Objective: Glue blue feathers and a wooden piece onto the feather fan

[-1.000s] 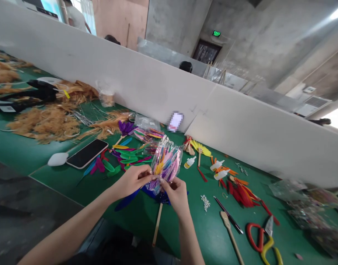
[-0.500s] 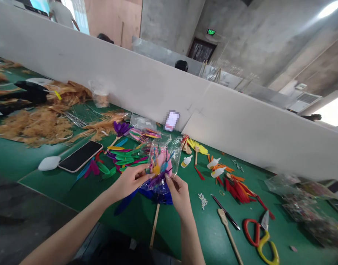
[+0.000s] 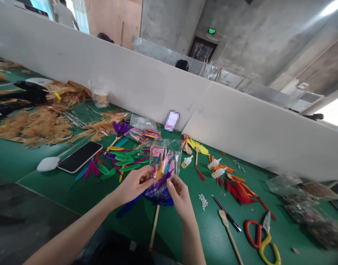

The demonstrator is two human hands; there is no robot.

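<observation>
A person seated at a green table (image 3: 210, 239) handles a clear plastic bag (image 3: 177, 158) of multicoloured feathers, held directly above the head of a blue feather fan (image 3: 166, 201) whose wooden handle points toward the worker. The left hand (image 3: 137, 184) has thumb and fingers pinched together on the bag's lower left edge; the right hand (image 3: 180, 193) grips the opposite side, its thumb pressed on the front near purple feathers and the fingers partly hidden behind. Left of the blue fan lie loose green feathers (image 3: 126, 161) among other colours, a dark-screened phone (image 3: 80, 156) and, farther out, a rounded white case (image 3: 48, 164). Beyond the fan, a second phone (image 3: 172, 120) (its screen blurred out) leans at the foot of a white partition (image 3: 130, 81), with a purple feather fan (image 3: 121, 129) to its left and a yellow feather fan (image 3: 199, 146) to its right. To the right of the blue fan sit a cluster of small white pieces (image 3: 203, 202), a pen (image 3: 226, 214), a wooden stick (image 3: 231, 235) and scissors (image 3: 256, 235) with one red and one yellow handle. Red feathers (image 3: 240, 191) spread farther back on that side, near three small bottles (image 3: 187, 161).
</observation>
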